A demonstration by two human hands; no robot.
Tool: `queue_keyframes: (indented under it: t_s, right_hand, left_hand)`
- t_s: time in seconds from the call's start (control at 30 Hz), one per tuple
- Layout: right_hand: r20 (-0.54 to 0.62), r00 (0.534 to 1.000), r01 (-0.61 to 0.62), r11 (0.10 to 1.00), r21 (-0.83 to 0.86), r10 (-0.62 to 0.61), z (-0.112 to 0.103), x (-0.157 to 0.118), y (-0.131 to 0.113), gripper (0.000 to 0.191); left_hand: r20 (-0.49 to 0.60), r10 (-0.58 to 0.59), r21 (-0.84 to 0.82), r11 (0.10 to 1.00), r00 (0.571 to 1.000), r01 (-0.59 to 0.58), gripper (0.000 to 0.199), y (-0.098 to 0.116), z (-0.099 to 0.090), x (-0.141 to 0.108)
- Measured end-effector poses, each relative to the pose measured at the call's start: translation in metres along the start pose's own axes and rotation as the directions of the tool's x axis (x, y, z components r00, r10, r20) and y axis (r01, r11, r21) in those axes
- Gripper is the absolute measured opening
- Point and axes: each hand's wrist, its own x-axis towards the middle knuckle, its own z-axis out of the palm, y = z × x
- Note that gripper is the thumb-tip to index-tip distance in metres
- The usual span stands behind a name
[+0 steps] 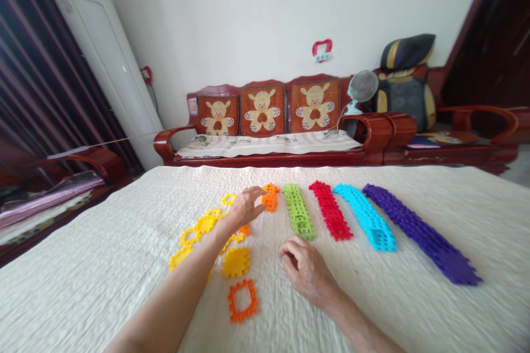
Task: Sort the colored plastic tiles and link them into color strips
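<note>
My left hand [247,205] reaches forward over the table, thumb and index finger at the left edge of a small orange interlocking tile [270,202] in a short orange row. Below its wrist lie several yellow interlocking tiles [236,262], some solid and some frame-shaped, partly hidden by my forearm. My right hand [306,267] rests on the cloth with its fingers curled in, nothing visible in them. Just beyond it is a row of green tiles [298,212]. An orange square frame tile [242,301] lies alone near me, between my forearms.
Right of the green row lie overlapping rows of red tiles [331,212], light blue tiles [368,218] and purple tiles [418,231]. A cream quilted cloth [103,265] covers the table. Behind stand a wooden sofa [265,161] with bear cushions and a small fan [362,87].
</note>
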Motion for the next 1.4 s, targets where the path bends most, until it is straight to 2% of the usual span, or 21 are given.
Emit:
queue_keyframes:
  t_s: [0.07,0.23,0.3,0.37,0.43,0.5,0.67,0.77,0.83,0.9,1.0,1.03,1.07,1.13,1.27,1.4]
  right_hand:
    - [-0.002,1.000,0.008,1.000,0.005,-0.008,-0.001,0.000,-0.001,0.019]
    - [-0.004,1.000,0.021,0.999,0.030,-0.021,-0.002,0.001,-0.001,0.018]
    - [-0.002,1.000,0.029,0.999,0.028,-0.029,-0.001,0.001,0.000,0.018]
    - [0.003,0.999,0.037,0.999,0.012,-0.037,-0.001,0.001,0.001,0.018]
    - [0.009,0.999,0.043,0.999,-0.010,-0.042,-0.001,0.001,0.002,0.018]
    - [0.013,0.999,0.043,0.999,-0.022,-0.043,0.000,0.002,0.003,0.017]
    - [0.023,0.999,0.037,0.999,-0.017,-0.037,-0.001,0.002,0.002,0.017]
    - [0.023,0.999,0.035,0.999,-0.015,-0.035,-0.001,0.002,0.002,0.018]
    - [0.021,0.999,0.030,0.999,-0.012,-0.030,0.000,0.003,0.002,0.018]
    - [0.026,0.999,0.028,1.000,-0.005,-0.027,0.000,0.003,0.002,0.019]
    - [0.032,0.999,0.018,1.000,-0.001,-0.018,0.000,0.002,0.001,0.018]
    - [0.031,0.999,0.013,1.000,-0.003,-0.013,0.000,0.002,0.001,0.018]
    - [0.028,1.000,0.008,1.000,-0.005,-0.008,-0.001,0.002,0.000,0.018]
    - [0.024,1.000,0.000,1.000,-0.004,0.001,-0.001,0.002,0.000,0.017]
    - [0.021,1.000,0.001,1.000,0.009,-0.002,-0.001,0.001,0.001,0.018]
    - [0.014,1.000,-0.002,1.000,0.001,0.002,0.000,0.001,0.001,0.017]
  left_hand:
    - [0.027,-0.033,-0.005,0.999,0.999,0.033,0.029,0.010,-0.014,-0.004]
    - [0.252,-0.051,0.037,0.998,0.966,0.042,0.022,0.046,-0.047,-0.038]
    - [0.369,-0.045,0.060,0.998,0.928,0.024,0.021,0.060,-0.059,-0.059]
    - [0.505,-0.015,0.087,0.996,0.863,-0.033,0.026,0.072,-0.070,-0.079]
    - [0.591,-0.029,0.140,0.988,0.806,-0.068,0.034,0.081,-0.076,-0.095]
    - [0.627,-0.031,0.196,0.973,0.778,-0.119,0.038,0.086,-0.077,-0.105]
    - [0.647,-0.015,0.249,0.949,0.762,-0.193,0.047,0.090,-0.066,-0.112]
    - [0.657,-0.014,0.237,0.953,0.754,-0.190,0.043,0.092,-0.068,-0.111]
    - [0.666,-0.026,0.194,0.971,0.745,-0.139,0.039,0.091,-0.073,-0.105]
    - [0.654,-0.040,0.105,0.994,0.756,-0.039,0.039,0.086,-0.078,-0.094]
    - [0.572,-0.066,-0.049,0.992,0.817,0.115,0.040,0.070,-0.073,-0.069]
    - [0.565,-0.070,-0.095,0.984,0.822,0.149,0.040,0.064,-0.068,-0.060]
    - [0.586,-0.063,-0.133,0.976,0.808,0.172,0.039,0.059,-0.062,-0.050]
    - [0.583,-0.046,-0.152,0.975,0.811,0.165,0.036,0.052,-0.048,-0.035]
    - [0.461,0.032,-0.086,0.996,0.887,0.009,0.035,0.051,-0.028,-0.020]
    - [0.324,-0.059,-0.019,0.997,0.944,0.069,0.038,0.048,-0.017,-0.021]
